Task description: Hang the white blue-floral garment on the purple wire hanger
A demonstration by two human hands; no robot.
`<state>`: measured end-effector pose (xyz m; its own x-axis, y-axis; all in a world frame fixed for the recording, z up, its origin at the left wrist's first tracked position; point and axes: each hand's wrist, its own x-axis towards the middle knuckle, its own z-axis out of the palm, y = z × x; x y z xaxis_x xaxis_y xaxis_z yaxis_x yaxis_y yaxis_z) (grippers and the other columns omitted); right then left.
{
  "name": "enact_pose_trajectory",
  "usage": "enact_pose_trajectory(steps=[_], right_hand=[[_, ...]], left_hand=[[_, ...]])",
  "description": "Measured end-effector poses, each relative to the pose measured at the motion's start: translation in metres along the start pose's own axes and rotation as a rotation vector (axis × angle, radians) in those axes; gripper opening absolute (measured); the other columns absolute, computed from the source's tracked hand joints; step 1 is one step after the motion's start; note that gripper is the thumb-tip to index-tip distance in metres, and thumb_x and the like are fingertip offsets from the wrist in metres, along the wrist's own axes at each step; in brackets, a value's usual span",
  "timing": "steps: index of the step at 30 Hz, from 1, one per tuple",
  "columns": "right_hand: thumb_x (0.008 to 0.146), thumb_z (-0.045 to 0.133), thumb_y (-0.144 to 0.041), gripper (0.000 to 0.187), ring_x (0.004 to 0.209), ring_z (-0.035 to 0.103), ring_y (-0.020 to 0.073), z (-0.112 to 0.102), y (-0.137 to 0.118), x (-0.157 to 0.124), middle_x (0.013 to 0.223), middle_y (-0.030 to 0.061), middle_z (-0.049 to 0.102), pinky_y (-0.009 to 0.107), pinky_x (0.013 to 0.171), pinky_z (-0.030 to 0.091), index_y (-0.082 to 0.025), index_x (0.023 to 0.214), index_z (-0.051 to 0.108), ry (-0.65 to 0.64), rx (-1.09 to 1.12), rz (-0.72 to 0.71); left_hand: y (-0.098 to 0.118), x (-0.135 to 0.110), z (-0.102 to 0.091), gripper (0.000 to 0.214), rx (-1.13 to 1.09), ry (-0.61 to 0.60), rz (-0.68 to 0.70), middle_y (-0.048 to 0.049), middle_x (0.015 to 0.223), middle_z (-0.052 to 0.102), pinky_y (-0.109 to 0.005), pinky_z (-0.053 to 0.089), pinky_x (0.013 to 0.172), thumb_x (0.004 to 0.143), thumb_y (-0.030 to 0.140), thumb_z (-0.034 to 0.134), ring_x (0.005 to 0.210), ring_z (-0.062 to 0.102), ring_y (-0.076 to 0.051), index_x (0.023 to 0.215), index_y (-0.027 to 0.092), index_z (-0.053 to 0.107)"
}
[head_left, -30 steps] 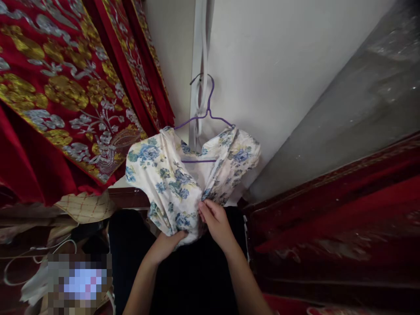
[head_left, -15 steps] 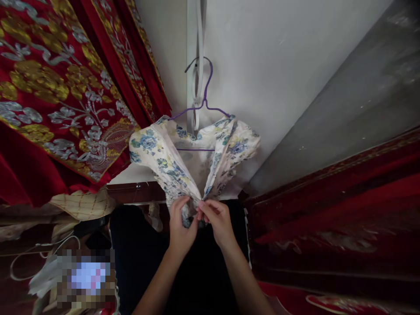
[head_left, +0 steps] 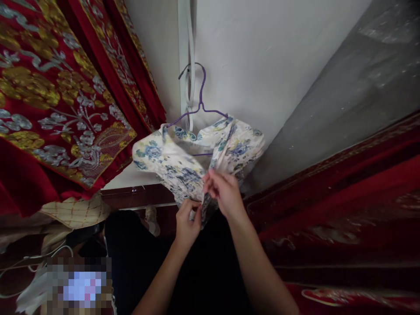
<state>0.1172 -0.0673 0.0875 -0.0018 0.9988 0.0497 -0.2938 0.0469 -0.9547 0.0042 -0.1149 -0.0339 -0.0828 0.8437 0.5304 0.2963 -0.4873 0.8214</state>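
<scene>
A white garment with blue flowers [head_left: 183, 162] hangs on a purple wire hanger [head_left: 201, 105] against the white wall. My left hand [head_left: 187, 221] is closed on the garment's lower front edge. My right hand [head_left: 225, 192] is a little higher and pinches the opposite front edge near the middle. The two edges meet between my hands. Below the garment lies dark black cloth [head_left: 138, 253].
Red cloth with gold and silver embroidery [head_left: 55, 105] hangs at the left. More red fabric under clear plastic [head_left: 344, 205] fills the right. A white cable strip [head_left: 185, 65] runs up the wall behind the hanger. A beige checked cloth [head_left: 75, 212] lies at lower left.
My left hand came from under the garment's hem to its front edge. My right hand rose higher up the front, and the garment bunched up between both hands.
</scene>
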Motion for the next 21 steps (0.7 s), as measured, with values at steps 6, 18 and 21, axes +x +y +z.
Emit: enact_pose_trajectory(steps=[6, 18, 21], right_hand=[[0.087, 0.062, -0.052, 0.038, 0.04, 0.046, 0.0055, 0.033, -0.076, 0.058, 0.058, 0.0015, 0.064, 0.018, 0.035, 0.024, -0.017, 0.073, 0.063, -0.002, -0.009, -0.303], [0.093, 0.055, -0.045, 0.033, 0.044, 0.049, 0.0063, 0.043, -0.066, 0.018, 0.055, -0.0026, 0.057, 0.018, 0.043, 0.033, -0.019, 0.074, 0.063, -0.105, -0.145, -0.367], [0.093, 0.054, -0.043, 0.032, 0.046, 0.05, 0.0078, 0.037, -0.059, 0.03, 0.054, -0.0027, 0.055, 0.02, 0.046, 0.034, -0.02, 0.073, 0.062, -0.035, -0.212, -0.414]], left_hand=[[-0.014, -0.001, -0.005, 0.008, 0.029, -0.076, -0.006, -0.0041, 0.081, 0.061, -0.029, 0.046, 0.072, 0.09, 0.017, 0.058, 0.078, 0.06, -0.017, 0.083, 0.017, 0.062], [0.101, 0.151, -0.058, 0.031, 0.1, 0.081, 0.443, -0.0044, 0.102, 0.065, -0.032, 0.05, 0.086, 0.096, 0.023, 0.057, 0.088, 0.061, -0.015, 0.127, 0.022, 0.06], [0.129, 0.175, -0.056, 0.016, 0.237, 0.039, 0.539, -0.0033, 0.093, 0.063, -0.031, 0.05, 0.083, 0.097, 0.029, 0.058, 0.087, 0.06, -0.015, 0.1, 0.017, 0.067]])
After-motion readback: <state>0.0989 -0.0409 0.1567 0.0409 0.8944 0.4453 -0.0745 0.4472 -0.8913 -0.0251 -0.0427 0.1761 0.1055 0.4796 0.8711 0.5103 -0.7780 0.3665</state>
